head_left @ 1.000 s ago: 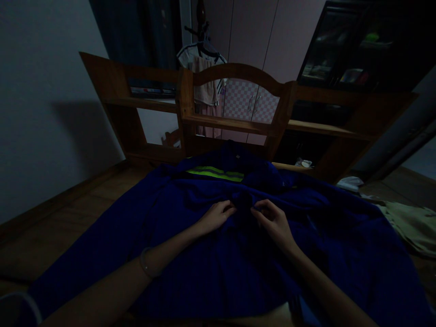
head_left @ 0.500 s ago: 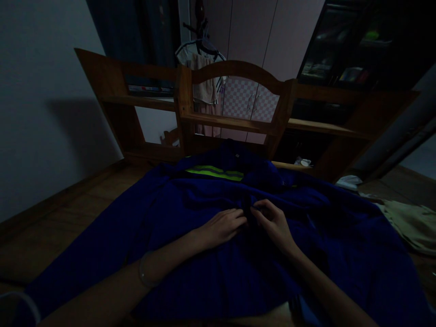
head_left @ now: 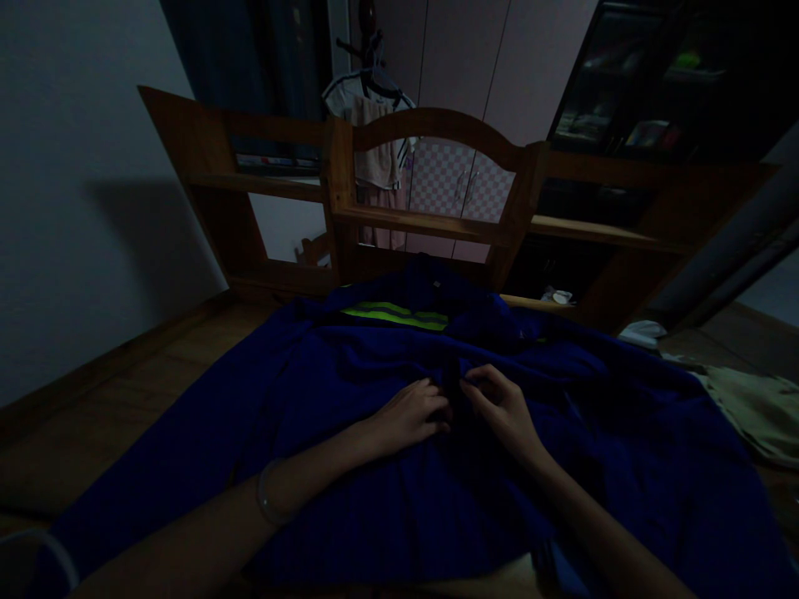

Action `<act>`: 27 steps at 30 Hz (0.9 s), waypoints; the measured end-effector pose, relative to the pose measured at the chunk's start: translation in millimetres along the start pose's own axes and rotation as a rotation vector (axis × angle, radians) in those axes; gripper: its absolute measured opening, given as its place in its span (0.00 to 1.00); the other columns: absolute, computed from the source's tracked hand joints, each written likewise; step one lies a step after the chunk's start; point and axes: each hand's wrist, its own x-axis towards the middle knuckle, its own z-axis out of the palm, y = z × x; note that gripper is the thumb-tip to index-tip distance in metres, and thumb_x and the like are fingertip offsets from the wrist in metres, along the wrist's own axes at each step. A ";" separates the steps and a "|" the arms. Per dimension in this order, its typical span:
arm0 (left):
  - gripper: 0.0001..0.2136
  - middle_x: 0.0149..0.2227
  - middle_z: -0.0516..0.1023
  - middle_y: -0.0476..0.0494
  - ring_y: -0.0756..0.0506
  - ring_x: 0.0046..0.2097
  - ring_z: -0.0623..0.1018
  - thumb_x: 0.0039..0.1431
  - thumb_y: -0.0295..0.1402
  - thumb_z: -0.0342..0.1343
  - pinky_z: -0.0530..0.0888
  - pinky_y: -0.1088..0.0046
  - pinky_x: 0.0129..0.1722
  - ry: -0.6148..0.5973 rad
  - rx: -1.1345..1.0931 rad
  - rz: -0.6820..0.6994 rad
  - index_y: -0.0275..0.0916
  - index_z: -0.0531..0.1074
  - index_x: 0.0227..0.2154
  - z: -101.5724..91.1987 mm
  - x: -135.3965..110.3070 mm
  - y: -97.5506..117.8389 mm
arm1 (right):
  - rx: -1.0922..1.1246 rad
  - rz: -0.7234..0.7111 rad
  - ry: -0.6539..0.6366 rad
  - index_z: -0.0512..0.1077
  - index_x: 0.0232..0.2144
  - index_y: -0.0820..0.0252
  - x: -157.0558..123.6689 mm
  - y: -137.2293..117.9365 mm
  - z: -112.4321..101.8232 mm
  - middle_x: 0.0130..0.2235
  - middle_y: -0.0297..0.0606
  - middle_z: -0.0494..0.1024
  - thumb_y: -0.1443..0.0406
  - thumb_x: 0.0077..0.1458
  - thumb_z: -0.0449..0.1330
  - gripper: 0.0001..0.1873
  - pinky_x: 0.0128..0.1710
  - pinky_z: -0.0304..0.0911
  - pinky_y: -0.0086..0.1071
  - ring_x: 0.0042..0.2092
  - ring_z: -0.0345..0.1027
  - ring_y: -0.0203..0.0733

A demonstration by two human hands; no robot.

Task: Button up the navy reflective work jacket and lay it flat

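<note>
A dark blue jacket (head_left: 349,466) with a yellow-green reflective stripe (head_left: 396,314) inside its collar lies spread on a wooden surface (head_left: 125,399). My left hand (head_left: 409,412) rests on the jacket's front, fingers curled and pinching the fabric at the middle opening. My right hand (head_left: 503,408) pinches the facing edge of the fabric just beside it. The two hands nearly touch. A bracelet (head_left: 265,491) circles my left wrist. The light is dim, so small details of the front closure are not clear.
A wooden headboard with shelves (head_left: 437,225) stands right behind the jacket. Clothes hang on a rack (head_left: 374,141) beyond it, before pink wardrobe doors. A pale olive garment (head_left: 755,408) lies at the right. A grey wall (head_left: 75,208) is on the left.
My left hand has slid right along the jacket until it meets my right hand at the front opening. My right hand stayed almost in place.
</note>
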 end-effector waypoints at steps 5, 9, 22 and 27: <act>0.06 0.37 0.75 0.49 0.48 0.40 0.72 0.53 0.33 0.56 0.66 0.76 0.39 0.097 -0.168 -0.133 0.40 0.72 0.35 1.1 1.6 -2.9 | -0.052 -0.050 -0.047 0.68 0.35 0.58 -1.4 -2.6 -1.5 0.29 0.33 0.68 0.58 0.57 0.55 0.10 0.27 0.57 0.26 0.29 0.63 0.35; 0.08 0.36 0.76 0.50 0.49 0.37 0.75 0.53 0.33 0.56 0.68 0.78 0.36 0.127 -0.356 -0.265 0.39 0.73 0.36 5.2 2.8 -9.2 | -0.101 -0.138 -0.098 0.68 0.36 0.57 -3.7 -6.4 0.0 0.32 0.34 0.69 0.61 0.58 0.55 0.06 0.29 0.58 0.27 0.30 0.63 0.35; 0.07 0.32 0.78 0.49 0.49 0.34 0.75 0.50 0.30 0.54 0.67 0.78 0.32 0.181 -0.438 -0.370 0.36 0.74 0.32 3.8 2.1 -1.3 | -0.224 -0.253 -0.189 0.70 0.31 0.58 -4.5 -14.8 -2.0 0.34 0.36 0.70 0.64 0.62 0.50 0.11 0.35 0.58 0.29 0.35 0.65 0.37; 0.07 0.31 0.77 0.52 0.51 0.32 0.75 0.50 0.28 0.53 0.66 0.79 0.32 0.211 -0.377 -0.327 0.39 0.74 0.31 1.9 1.2 2.5 | -0.228 -0.252 -0.203 0.71 0.32 0.58 -2.0 -9.1 -2.2 0.35 0.36 0.71 0.66 0.58 0.54 0.06 0.35 0.58 0.28 0.36 0.66 0.37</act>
